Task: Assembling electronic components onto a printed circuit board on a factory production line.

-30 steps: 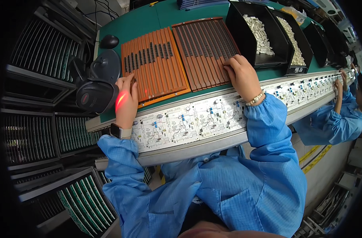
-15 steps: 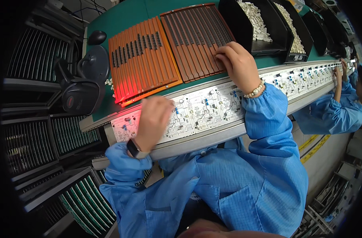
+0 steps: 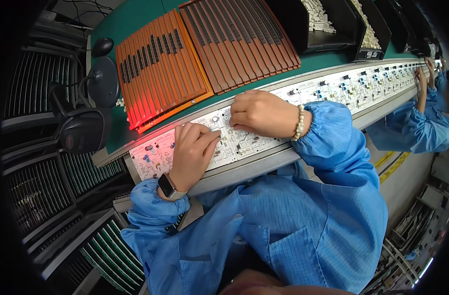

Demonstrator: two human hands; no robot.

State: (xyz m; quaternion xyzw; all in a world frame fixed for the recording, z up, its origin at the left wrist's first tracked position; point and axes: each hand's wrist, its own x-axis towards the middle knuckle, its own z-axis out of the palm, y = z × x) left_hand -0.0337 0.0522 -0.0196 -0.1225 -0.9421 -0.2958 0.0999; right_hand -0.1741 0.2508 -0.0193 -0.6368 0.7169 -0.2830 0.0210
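White printed circuit boards (image 3: 150,169) lie end to end along a metal rail in front of me. My left hand (image 3: 192,152), with a watch at the wrist, rests over a board near the rail's left end. Its thumb and forefinger come together in a pinch; whatever is between them is too small to name. Just right of it my right hand (image 3: 259,114), wearing a beaded bracelet, bends down over the adjoining board. Its fingers are curled together, and their tips hide anything held. Behind the boards, a brown slotted tray (image 3: 254,61) carries rows of small black components.
Left of it sits an orange slotted tray (image 3: 178,88), lit red at its near corner. A barcode scanner (image 3: 84,130) stands farther left. Black bins (image 3: 332,42) of white parts are at the back right. A co-worker's hands (image 3: 422,73) work farther along the rail.
My right hand has left the brown tray and come down to the boards, closer to my left hand. The left hand, blurred before, is now steady over its board.
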